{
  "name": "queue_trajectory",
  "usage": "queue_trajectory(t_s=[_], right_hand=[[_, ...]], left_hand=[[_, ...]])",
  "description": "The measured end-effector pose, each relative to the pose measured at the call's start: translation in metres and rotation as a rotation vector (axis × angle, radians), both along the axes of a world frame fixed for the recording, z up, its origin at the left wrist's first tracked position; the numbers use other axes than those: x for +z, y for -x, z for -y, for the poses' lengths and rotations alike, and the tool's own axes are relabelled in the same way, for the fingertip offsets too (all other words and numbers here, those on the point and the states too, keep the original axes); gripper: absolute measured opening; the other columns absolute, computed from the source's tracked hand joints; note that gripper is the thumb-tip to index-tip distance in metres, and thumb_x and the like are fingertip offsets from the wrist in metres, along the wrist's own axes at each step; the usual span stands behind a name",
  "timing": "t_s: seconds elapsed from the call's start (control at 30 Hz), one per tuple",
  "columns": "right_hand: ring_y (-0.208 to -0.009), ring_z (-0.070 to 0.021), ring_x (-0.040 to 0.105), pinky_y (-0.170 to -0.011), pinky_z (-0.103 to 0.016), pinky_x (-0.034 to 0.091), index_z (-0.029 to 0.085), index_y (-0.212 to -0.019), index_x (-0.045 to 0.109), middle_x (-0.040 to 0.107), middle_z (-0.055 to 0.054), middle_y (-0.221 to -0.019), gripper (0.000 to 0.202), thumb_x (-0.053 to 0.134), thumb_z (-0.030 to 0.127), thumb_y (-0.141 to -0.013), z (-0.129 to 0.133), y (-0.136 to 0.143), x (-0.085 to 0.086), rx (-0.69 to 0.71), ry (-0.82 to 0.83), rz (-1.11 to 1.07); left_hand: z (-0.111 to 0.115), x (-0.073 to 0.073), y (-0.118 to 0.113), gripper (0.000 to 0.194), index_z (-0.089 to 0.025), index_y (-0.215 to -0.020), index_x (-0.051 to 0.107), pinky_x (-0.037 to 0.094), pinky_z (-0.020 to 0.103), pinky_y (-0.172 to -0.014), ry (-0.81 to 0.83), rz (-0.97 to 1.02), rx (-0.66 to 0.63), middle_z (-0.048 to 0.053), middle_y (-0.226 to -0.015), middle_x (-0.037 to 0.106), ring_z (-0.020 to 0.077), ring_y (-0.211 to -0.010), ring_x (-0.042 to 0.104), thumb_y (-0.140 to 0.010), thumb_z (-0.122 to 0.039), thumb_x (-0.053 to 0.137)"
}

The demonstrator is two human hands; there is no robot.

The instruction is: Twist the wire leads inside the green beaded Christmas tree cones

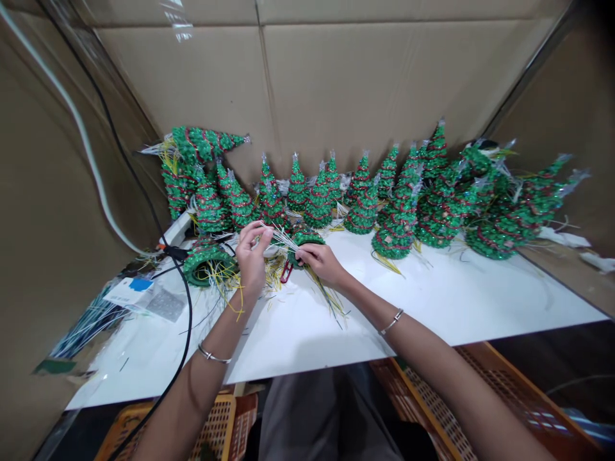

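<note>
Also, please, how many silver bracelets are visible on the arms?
2. One silver bracelet is around the left forearm; the other bracelet is around the right forearm. Neither is hidden.

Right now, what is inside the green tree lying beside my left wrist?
Yellow wires show at the opening of the lying tree; deeper inside is dark and partly covered, so I cannot tell.

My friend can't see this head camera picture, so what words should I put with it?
Two bare hands, the left and the right, hold a bundle of thin white wires at the open base of a small green tree lying on a white table. Many more sparkly green trees with red trim crowd behind.
</note>
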State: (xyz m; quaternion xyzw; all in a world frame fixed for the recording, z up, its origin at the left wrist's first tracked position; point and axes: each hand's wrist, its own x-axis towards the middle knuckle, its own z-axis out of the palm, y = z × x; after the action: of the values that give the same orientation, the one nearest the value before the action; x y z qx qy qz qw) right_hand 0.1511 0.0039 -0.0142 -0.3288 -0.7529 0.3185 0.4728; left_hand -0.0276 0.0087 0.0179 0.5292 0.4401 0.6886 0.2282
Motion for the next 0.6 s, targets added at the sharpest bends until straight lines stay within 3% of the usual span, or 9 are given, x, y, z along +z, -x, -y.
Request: queue_trajectory(t_s=[0.17,0.33,0.6], right_hand=[[-0.066,-0.0143,0.064,-0.064,-0.023,0.045,0.017,-0.078,0.064,0.066,-0.003,-0.074,0.030,0.050,0.034,-0.096,0.000,0.001,0.001,0.006,0.001,0.015],[-0.067,-0.0139,0.064,-0.066,-0.023,0.045,0.017,-0.078,0.063,0.066,-0.003,-0.078,0.031,0.048,0.034,-0.097,-0.002,0.001,-0.002,0.024,-0.007,0.019],[-0.069,-0.0143,0.061,-0.066,-0.023,0.044,0.017,-0.077,0.064,0.064,-0.002,-0.073,0.030,0.047,0.033,-0.097,-0.002,-0.002,-0.003,0.001,-0.022,0.032]], left_hand=[[-0.004,-0.003,-0.005,0.019,-0.020,-0.083,0.072,0.048,0.030,-0.095,0.014,0.153,-0.030,0.005,-0.114,0.061,0.0195,-0.116,0.056,-0.076,-0.038,0.072],[-0.008,-0.004,-0.008,0.025,-0.020,-0.083,0.068,0.048,0.032,-0.099,0.026,0.203,-0.033,0.005,-0.116,0.061,0.0193,-0.115,0.058,-0.076,-0.043,0.071],[-0.024,0.009,0.036,0.037,-0.022,-0.106,0.066,0.050,0.034,-0.088,0.056,0.299,0.093,0.006,-0.127,0.062,0.0199,-0.112,0.059,-0.082,-0.049,0.065]])
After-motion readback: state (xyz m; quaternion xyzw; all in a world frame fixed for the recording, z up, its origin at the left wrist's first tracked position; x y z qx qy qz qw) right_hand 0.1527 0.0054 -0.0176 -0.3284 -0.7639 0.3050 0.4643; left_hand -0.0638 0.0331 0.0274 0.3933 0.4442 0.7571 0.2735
